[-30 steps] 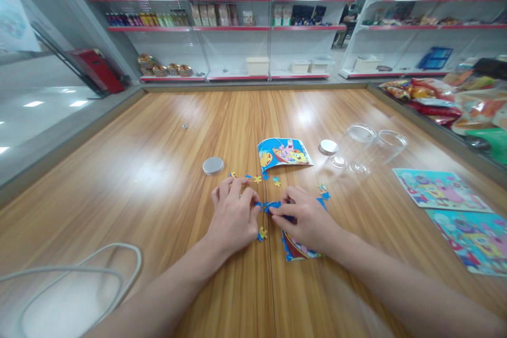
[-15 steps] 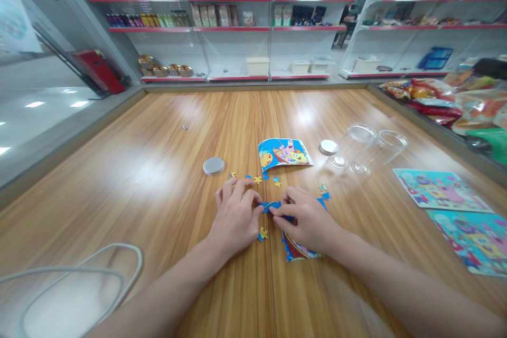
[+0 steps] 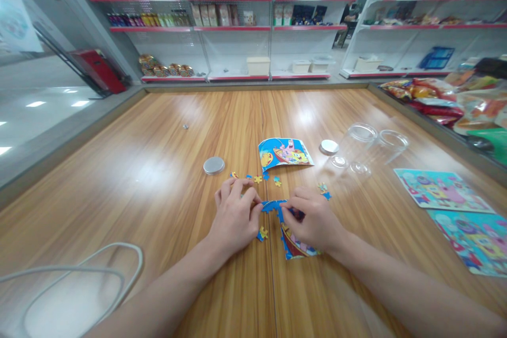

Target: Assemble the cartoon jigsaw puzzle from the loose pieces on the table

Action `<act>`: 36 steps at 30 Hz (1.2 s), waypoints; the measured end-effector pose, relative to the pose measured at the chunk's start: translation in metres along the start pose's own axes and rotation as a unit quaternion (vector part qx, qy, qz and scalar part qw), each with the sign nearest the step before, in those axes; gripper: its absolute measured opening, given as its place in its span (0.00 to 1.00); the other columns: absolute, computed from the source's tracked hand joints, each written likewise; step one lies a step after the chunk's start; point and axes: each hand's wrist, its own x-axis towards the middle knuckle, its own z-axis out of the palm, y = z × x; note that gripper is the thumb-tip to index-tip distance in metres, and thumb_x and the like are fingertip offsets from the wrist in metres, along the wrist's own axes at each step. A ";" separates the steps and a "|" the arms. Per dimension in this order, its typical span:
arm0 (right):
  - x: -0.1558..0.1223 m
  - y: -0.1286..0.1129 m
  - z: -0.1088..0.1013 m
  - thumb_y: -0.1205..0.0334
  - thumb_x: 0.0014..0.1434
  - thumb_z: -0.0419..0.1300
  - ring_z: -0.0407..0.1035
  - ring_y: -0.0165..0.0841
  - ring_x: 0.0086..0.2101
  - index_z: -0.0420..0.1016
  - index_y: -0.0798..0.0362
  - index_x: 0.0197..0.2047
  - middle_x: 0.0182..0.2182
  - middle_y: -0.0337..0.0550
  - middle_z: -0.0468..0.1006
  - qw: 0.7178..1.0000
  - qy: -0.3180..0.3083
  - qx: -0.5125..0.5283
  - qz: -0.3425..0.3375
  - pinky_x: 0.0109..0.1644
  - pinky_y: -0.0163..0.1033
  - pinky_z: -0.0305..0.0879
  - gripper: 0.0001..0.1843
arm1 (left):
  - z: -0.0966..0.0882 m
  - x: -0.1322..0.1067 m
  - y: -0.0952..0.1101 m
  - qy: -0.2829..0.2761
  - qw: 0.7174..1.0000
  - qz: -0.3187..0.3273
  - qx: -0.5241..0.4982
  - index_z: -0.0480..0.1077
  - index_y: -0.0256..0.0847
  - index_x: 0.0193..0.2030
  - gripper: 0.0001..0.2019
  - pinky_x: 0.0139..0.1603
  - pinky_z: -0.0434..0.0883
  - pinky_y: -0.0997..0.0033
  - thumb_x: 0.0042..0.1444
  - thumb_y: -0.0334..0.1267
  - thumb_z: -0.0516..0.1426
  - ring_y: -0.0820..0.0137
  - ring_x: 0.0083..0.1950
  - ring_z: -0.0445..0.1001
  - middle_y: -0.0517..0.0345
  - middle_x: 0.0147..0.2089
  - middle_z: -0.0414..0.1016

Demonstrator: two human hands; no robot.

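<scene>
A partly assembled jigsaw puzzle [image 3: 295, 247] lies on the table below my right hand, which covers part of it. From its upper left, a strip of blue puzzle pieces [image 3: 271, 205] reaches toward my left hand [image 3: 237, 214]. The left thumb and fingers close on that strip's left end. My right hand [image 3: 312, 217] has its thumb and bent fingers pressed on the puzzle where the strip meets it. A loose yellow-and-blue piece [image 3: 262, 233] sits beside the left hand. Several more loose pieces [image 3: 258, 179] lie beyond the hands.
A curved cartoon picture sheet [image 3: 284, 153] lies ahead, with a round metal lid [image 3: 214, 165] to its left. Right of it are a white lid [image 3: 329, 147] and clear jars [image 3: 359, 142]. Two picture sheets [image 3: 443, 190] lie far right. A pale cable [image 3: 134, 264] loops at left.
My right hand has shifted slightly right, uncovering more of the strip, which now shows against the puzzle's upper left edge. My left hand has stayed nearly in place.
</scene>
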 end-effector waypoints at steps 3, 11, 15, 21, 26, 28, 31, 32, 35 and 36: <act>0.001 0.003 0.000 0.68 0.60 0.58 0.60 0.29 0.26 0.63 0.53 0.22 0.23 0.37 0.64 0.999 -0.003 -0.008 0.035 0.33 0.37 0.52 0.15 | 0.000 0.000 0.000 -0.001 1.000 -0.002 0.001 0.72 0.42 0.37 0.03 0.58 0.63 0.45 0.60 0.32 0.58 0.51 0.64 0.59 0.50 0.58 0.70; 0.002 0.004 -0.002 0.70 0.58 0.59 0.62 0.29 0.26 0.66 0.53 0.26 0.23 0.36 0.67 0.998 -0.035 -0.009 0.053 0.34 0.36 0.53 0.10 | 0.002 -0.001 -0.003 0.004 0.999 0.047 -0.015 0.80 0.52 0.43 0.14 0.61 0.62 0.43 0.63 0.30 0.55 0.53 0.63 0.58 0.52 0.59 0.67; 0.003 0.005 -0.002 0.71 0.57 0.59 0.64 0.30 0.27 0.68 0.53 0.28 0.24 0.37 0.70 0.998 -0.042 -0.009 0.051 0.34 0.36 0.54 0.07 | 0.004 0.000 -0.005 0.010 0.999 0.047 -0.018 0.81 0.53 0.43 0.14 0.62 0.62 0.43 0.64 0.31 0.55 0.53 0.63 0.58 0.51 0.58 0.67; 0.003 0.004 -0.003 0.72 0.59 0.58 0.69 0.33 0.31 0.78 0.51 0.43 0.29 0.39 0.76 0.998 -0.057 0.000 0.039 0.38 0.37 0.59 0.12 | 0.002 -0.001 -0.004 0.007 0.999 0.046 -0.024 0.81 0.52 0.43 0.15 0.62 0.61 0.43 0.62 0.30 0.55 0.53 0.64 0.58 0.51 0.58 0.67; 0.003 0.003 -0.003 0.70 0.61 0.57 0.71 0.35 0.34 0.79 0.51 0.45 0.32 0.41 0.79 0.996 -0.070 -0.013 0.048 0.40 0.39 0.61 0.12 | 0.002 -0.001 -0.003 0.003 0.998 0.048 -0.031 0.80 0.50 0.42 0.12 0.62 0.61 0.42 0.61 0.31 0.57 0.51 0.64 0.57 0.51 0.59 0.67; 0.002 0.003 -0.003 0.70 0.61 0.57 0.72 0.35 0.34 0.79 0.51 0.45 0.33 0.42 0.79 0.996 -0.073 -0.015 0.053 0.40 0.39 0.62 0.12 | 0.002 -0.001 -0.004 0.000 0.998 0.050 -0.031 0.80 0.50 0.42 0.12 0.62 0.60 0.42 0.61 0.31 0.57 0.51 0.65 0.57 0.51 0.59 0.66; 0.002 0.003 -0.002 0.69 0.62 0.57 0.72 0.35 0.35 0.79 0.50 0.46 0.34 0.42 0.80 0.995 -0.076 -0.016 0.058 0.40 0.39 0.62 0.12 | 0.003 0.000 -0.005 -0.001 0.998 0.054 -0.032 0.80 0.50 0.41 0.12 0.62 0.60 0.43 0.62 0.32 0.56 0.51 0.64 0.57 0.51 0.59 0.66; 0.003 0.003 -0.002 0.69 0.62 0.57 0.72 0.35 0.35 0.79 0.50 0.46 0.34 0.42 0.80 0.995 -0.077 -0.016 0.058 0.40 0.40 0.63 0.12 | 0.004 0.000 -0.005 0.000 0.998 0.055 -0.032 0.80 0.50 0.41 0.12 0.62 0.60 0.43 0.62 0.32 0.56 0.52 0.64 0.57 0.51 0.59 0.66; 0.003 0.003 -0.002 0.68 0.63 0.57 0.73 0.36 0.38 0.79 0.49 0.46 0.36 0.42 0.81 0.995 -0.082 -0.014 0.059 0.43 0.40 0.63 0.12 | 0.006 0.000 -0.007 0.003 0.998 0.057 -0.029 0.81 0.51 0.42 0.12 0.62 0.60 0.42 0.63 0.33 0.56 0.52 0.64 0.57 0.51 0.58 0.67; 0.002 0.003 -0.002 0.68 0.63 0.57 0.73 0.36 0.38 0.79 0.49 0.46 0.37 0.41 0.81 0.995 -0.084 -0.015 0.060 0.43 0.40 0.64 0.12 | 0.006 0.000 -0.007 0.004 0.998 0.058 -0.028 0.81 0.51 0.42 0.12 0.62 0.60 0.42 0.63 0.33 0.56 0.51 0.64 0.57 0.51 0.58 0.67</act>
